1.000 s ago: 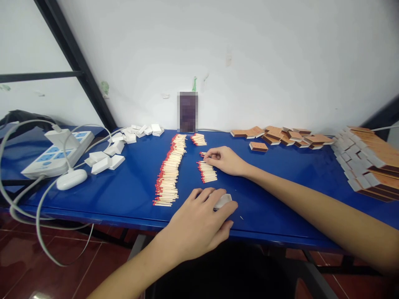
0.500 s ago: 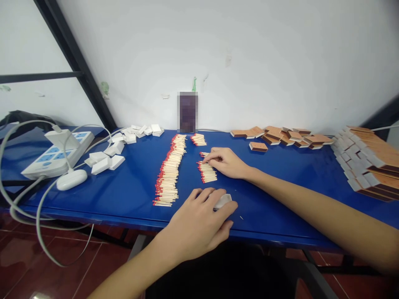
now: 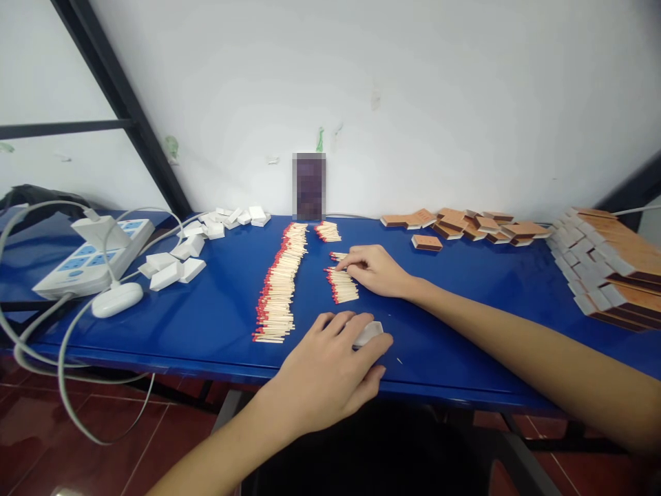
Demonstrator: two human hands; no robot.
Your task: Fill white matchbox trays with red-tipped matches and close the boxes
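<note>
Red-tipped pale matchsticks point(image 3: 343, 286), side by side

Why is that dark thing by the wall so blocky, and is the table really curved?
Head view: the dark upright thing is pixelated, the rest sharp; the blue table looks bowed, likely lens distortion; light is soft, with weak shadows.

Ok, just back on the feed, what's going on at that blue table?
A person works at the blue table. The left hand cups a small white tray near the front edge. The right hand has its fingertips on a short batch of matches, beside a long row of matches. Empty white trays lie at the left, orange sleeves at the back right.
</note>
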